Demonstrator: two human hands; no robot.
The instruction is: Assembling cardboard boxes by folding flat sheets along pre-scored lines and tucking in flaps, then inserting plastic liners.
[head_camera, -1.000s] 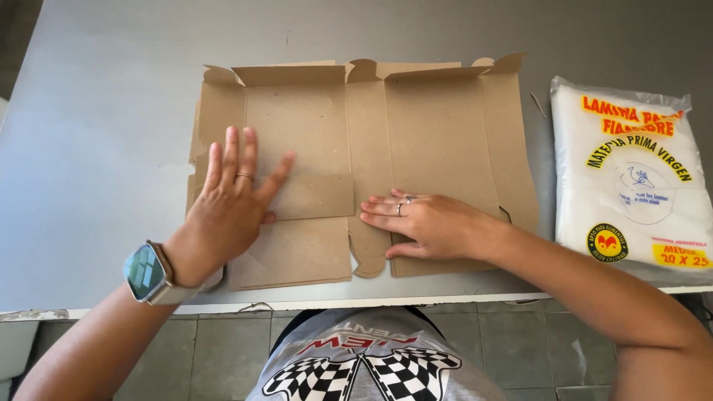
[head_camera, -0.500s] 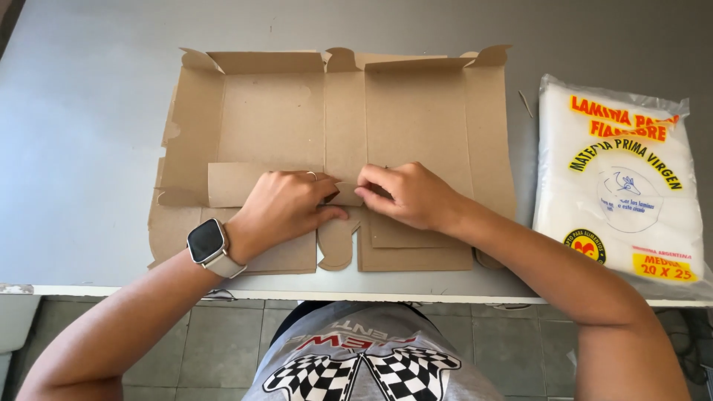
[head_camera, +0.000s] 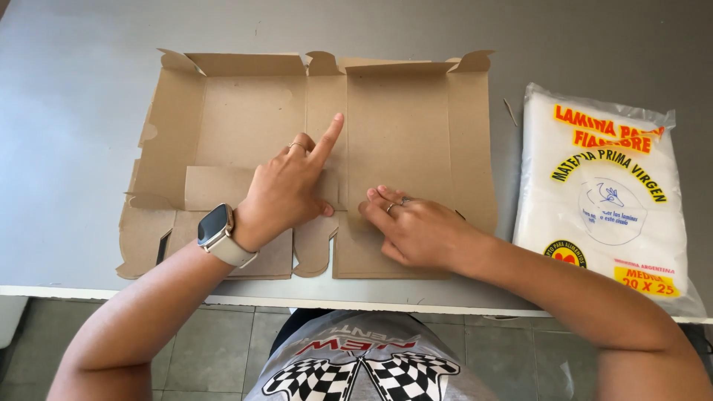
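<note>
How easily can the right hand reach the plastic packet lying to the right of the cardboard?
Probably yes. The right hand rests on the flat cardboard box blank, and the white plastic packet lies beside it on the grey table, with nothing between them.

Plastic bag (head_camera: 605, 200) right of cardboard (head_camera: 401, 134)

Left hand (head_camera: 286, 189) and right hand (head_camera: 416, 230) cover part of cardboard blank (head_camera: 401, 126) centre creases. Plastic bag (head_camera: 601, 208) cut off at right edge. Both arms cropped at bottom.
</note>
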